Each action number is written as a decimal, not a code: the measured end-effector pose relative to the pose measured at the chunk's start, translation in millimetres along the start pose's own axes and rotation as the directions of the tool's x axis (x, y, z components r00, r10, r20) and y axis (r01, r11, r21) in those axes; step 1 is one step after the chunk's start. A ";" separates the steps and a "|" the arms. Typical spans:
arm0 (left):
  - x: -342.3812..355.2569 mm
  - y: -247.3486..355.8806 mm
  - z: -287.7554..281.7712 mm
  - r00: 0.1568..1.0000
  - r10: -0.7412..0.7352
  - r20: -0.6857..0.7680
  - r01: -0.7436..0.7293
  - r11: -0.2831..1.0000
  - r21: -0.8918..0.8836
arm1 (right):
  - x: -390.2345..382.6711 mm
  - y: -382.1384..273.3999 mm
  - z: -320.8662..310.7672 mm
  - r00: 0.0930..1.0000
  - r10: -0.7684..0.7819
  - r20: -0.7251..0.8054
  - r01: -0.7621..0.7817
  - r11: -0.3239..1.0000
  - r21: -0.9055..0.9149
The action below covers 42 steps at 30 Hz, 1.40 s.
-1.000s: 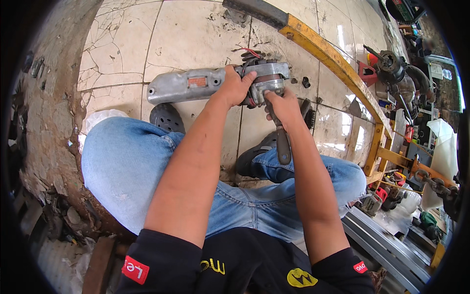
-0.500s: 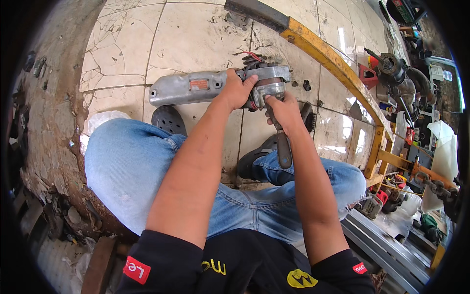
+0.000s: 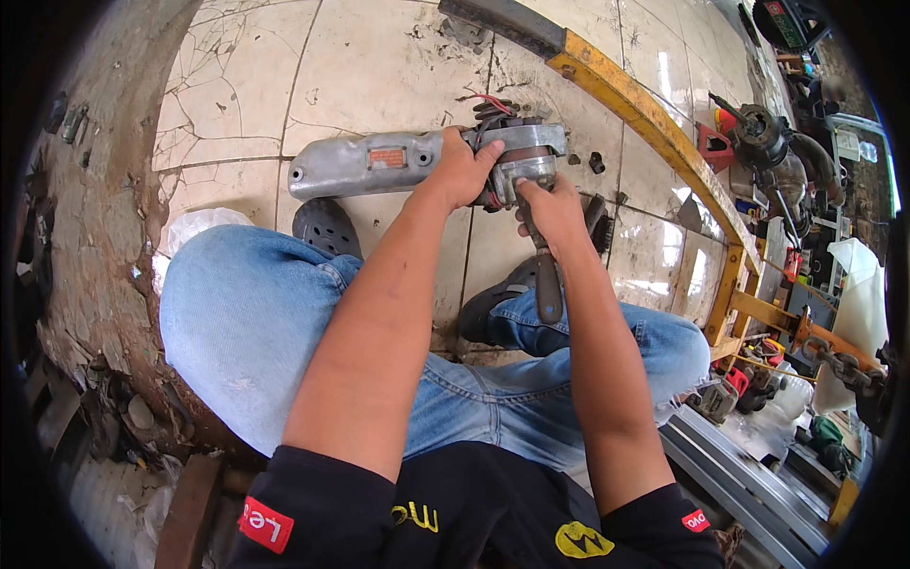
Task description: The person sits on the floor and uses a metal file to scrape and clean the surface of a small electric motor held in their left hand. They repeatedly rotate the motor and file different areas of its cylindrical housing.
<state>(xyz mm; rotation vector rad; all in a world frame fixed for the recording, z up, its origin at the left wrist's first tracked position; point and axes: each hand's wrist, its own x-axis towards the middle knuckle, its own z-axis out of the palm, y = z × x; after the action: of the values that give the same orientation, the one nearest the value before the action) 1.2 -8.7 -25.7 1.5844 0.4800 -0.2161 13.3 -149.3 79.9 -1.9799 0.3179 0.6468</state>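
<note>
A grey, round metal part that looks like an alternator [image 3: 527, 167] rests at the right end of a long grey metal cover [image 3: 327, 172] on the floor. My left hand [image 3: 464, 171] is closed round the alternator's left side, its thumb lying on the casing. Red wires [image 3: 491, 100] stick out at the far side. In my right hand [image 3: 551, 216] is a hand tool with a flat dark handle [image 3: 548, 289], like a scraper; the handle points back toward me. My right thumb lies by the near edge of the casing, and the tool's working end is hidden there.
A yellow steel frame [image 3: 654, 119] arches over the tiles at the right. Beside my right hand lies a dark-bristled brush [image 3: 604, 232]. Machine parts [image 3: 766, 142] and a red tool [image 3: 713, 149] stand farther right. My clog [image 3: 325, 228] is near the cover.
The alternator and both hands have shifted very slightly right. The tool's handle has swung a little to the left. Both grips stay the same.
</note>
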 end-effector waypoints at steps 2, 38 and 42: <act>-0.5 2.5 -1.2 0.999 -0.023 0.023 0.023 1.000 -0.003 | 8.7 -7.9 4.9 1.000 -0.020 -0.010 0.020 0.999 -0.031; 3.7 -5.6 1.7 1.000 0.003 -0.018 -0.003 1.000 -0.002 | -2.5 4.4 -1.5 1.000 -0.019 0.007 0.019 1.000 0.010; 3.8 -0.2 1.9 1.000 -0.015 0.010 0.015 1.000 -0.005 | 2.5 2.1 -3.7 1.000 0.018 -0.002 -0.018 0.999 -0.028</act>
<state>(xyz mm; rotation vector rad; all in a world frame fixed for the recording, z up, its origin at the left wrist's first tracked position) 4.7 -9.9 -27.6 1.5741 0.4848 -0.2336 15.4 -153.4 78.2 -2.0070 0.3298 0.6641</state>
